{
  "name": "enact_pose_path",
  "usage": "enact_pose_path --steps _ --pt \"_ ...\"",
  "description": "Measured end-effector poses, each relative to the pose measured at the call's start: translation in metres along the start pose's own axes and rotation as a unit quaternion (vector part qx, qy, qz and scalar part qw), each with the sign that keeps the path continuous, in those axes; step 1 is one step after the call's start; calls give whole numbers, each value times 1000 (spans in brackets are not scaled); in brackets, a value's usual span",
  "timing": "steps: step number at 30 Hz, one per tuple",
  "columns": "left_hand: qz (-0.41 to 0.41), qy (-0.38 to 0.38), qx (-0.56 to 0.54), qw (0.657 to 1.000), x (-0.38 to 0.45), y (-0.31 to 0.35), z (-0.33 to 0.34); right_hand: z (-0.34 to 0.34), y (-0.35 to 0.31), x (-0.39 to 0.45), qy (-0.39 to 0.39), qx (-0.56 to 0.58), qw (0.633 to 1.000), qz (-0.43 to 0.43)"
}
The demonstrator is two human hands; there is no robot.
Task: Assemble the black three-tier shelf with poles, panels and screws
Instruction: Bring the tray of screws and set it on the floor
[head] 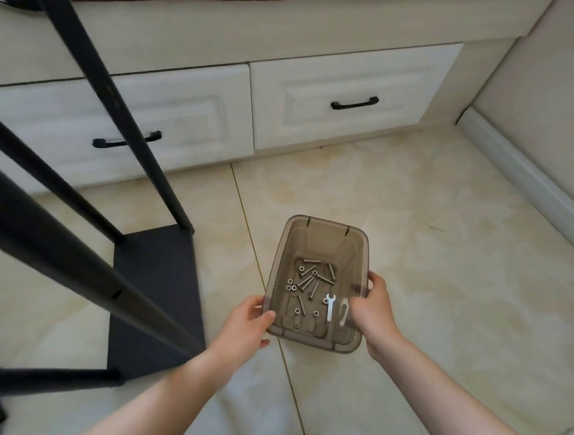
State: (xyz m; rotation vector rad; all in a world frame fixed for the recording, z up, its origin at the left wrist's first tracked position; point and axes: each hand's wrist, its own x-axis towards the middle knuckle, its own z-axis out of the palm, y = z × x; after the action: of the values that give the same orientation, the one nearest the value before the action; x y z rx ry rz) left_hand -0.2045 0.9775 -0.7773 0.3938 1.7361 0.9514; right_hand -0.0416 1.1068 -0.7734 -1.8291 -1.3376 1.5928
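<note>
A smoky clear plastic bin (325, 234) sits above the tiled floor, held on both sides. My left hand (248, 324) grips its near left rim, thumb over the edge. My right hand (373, 304) grips the right rim, fingers reaching inside. In the bin lie several screws (311, 281), several nuts (290, 286) and a small silver wrench (330, 306). To the left, a black panel (156, 293) lies on the floor with black poles (95, 65) rising from its corners toward the camera.
A white bed base with two drawers (343, 94) and black handles (354, 103) runs across the back. A wall with a skirting board (529, 178) closes the right side. Beige floor tiles (446, 264) spread around the bin.
</note>
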Motion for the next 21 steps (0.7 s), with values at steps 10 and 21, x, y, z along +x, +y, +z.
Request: enact_pose_path --steps 10,21 --pt "3 -3 -4 1000 22 13 1 1 -15 30 -6 -1 1000 -20" --pt "14 -6 47 999 -17 7 -28 -10 -28 6 71 -155 978 -123"
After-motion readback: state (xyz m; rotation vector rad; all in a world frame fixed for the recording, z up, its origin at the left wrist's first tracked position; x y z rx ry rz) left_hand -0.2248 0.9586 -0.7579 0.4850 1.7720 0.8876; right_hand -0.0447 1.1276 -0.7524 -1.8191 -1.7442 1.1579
